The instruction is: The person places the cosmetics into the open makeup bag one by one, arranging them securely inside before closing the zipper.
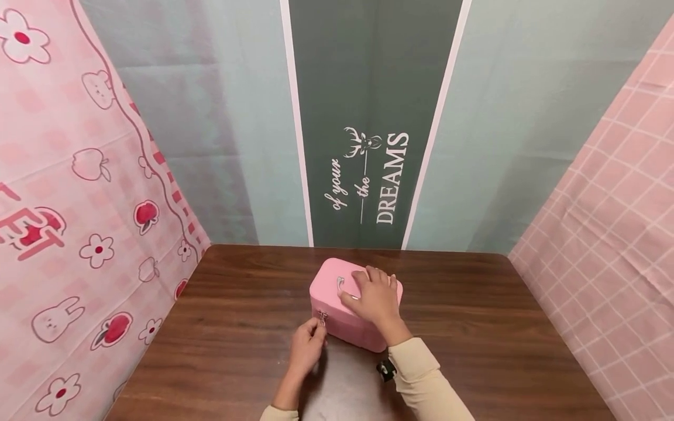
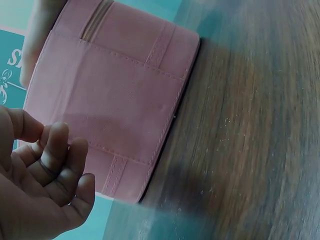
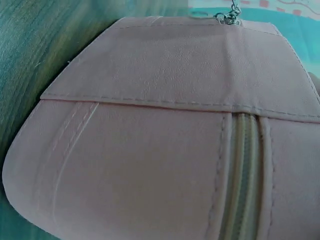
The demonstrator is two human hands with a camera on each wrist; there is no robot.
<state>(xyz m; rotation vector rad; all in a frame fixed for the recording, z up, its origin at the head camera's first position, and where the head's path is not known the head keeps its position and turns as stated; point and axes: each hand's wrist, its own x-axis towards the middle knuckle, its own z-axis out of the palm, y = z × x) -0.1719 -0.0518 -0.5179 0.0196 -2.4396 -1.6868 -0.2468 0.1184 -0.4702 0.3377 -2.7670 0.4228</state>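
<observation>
A pink box-shaped case (image 1: 329, 279) with a zipped lid sits on the table, a small silver emblem (image 1: 340, 284) on its top. At its near left corner, my left hand (image 1: 306, 349) pinches the metal zipper pull (image 1: 323, 317) between thumb and forefinger. My right hand (image 1: 378, 297) rests on the lid with its fingers spread toward the far right edge. In the right wrist view, the zipper (image 3: 243, 175) runs along the case's side, its teeth together, and the silver pulls (image 3: 230, 18) show at the far end. The left wrist view shows the left hand (image 2: 47, 172) beside the stitched wall.
The brown wood-grain table (image 1: 231, 327) reaches back to a grey-green curtain (image 1: 368, 76) with white lettering. Pink printed cloth (image 1: 63, 146) hangs on the left and pink checked cloth (image 1: 611, 222) on the right. A black strapped device (image 1: 386, 370) is at the right wrist.
</observation>
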